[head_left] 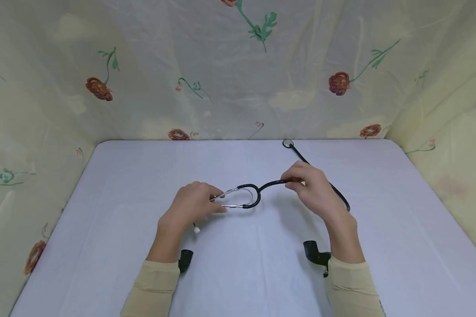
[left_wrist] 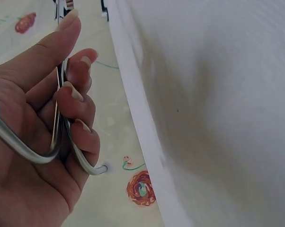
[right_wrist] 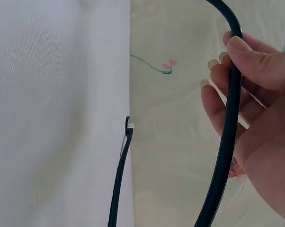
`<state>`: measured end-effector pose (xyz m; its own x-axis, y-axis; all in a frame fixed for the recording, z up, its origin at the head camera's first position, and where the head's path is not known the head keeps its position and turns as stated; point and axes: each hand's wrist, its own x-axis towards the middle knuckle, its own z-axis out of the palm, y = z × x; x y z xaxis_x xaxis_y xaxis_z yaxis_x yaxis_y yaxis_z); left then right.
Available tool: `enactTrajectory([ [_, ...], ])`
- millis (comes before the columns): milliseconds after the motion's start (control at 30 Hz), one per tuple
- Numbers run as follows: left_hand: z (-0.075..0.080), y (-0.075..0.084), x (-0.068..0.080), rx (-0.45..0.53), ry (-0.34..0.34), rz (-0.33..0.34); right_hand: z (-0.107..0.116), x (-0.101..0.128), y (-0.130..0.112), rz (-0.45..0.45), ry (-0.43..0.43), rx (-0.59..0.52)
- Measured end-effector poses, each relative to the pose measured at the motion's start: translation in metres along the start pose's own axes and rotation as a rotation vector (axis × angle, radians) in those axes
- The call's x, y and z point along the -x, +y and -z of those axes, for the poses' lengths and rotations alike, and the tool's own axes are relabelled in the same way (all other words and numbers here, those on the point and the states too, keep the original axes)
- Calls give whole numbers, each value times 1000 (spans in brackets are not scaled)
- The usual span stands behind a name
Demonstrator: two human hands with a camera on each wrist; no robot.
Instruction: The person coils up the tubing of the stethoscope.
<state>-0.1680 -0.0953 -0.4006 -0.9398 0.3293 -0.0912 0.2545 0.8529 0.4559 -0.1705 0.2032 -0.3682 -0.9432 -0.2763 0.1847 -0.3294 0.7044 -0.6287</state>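
A stethoscope with black tubing (head_left: 270,184) is stretched between both hands over the table. My left hand (head_left: 192,203) grips its two silver ear tubes; in the left wrist view the fingers curl round the bent metal tubes (left_wrist: 33,157). One white ear tip (head_left: 196,229) pokes out below that hand. On the other side, my right hand (head_left: 311,187) pinches the black tube (right_wrist: 227,123) between thumb and fingers, just past the Y-shaped join. From there the tubing loops behind the right wrist and runs back to the round chest piece (head_left: 288,143) at the table's far edge.
A white cloth covers the table (head_left: 242,264). Cream curtains (head_left: 238,105) printed with red flowers hang behind it and at both sides. Black wrist-worn pieces (head_left: 185,260) stick out beside each cream sleeve (head_left: 351,281).
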Motion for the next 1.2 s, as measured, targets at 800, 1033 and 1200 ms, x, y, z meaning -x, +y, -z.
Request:
enactTrajectory([
  [800,-11,20,-1,-63,-38,-181,-11,-1,-10,134,-13,-305],
  [1033,-14,32,-2,49,-108,-225,-15,-3,-8,128,-88,-362],
  [1200,-15,36,-1,78,-128,-234,-17,-2,-4,109,-138,-375],
])
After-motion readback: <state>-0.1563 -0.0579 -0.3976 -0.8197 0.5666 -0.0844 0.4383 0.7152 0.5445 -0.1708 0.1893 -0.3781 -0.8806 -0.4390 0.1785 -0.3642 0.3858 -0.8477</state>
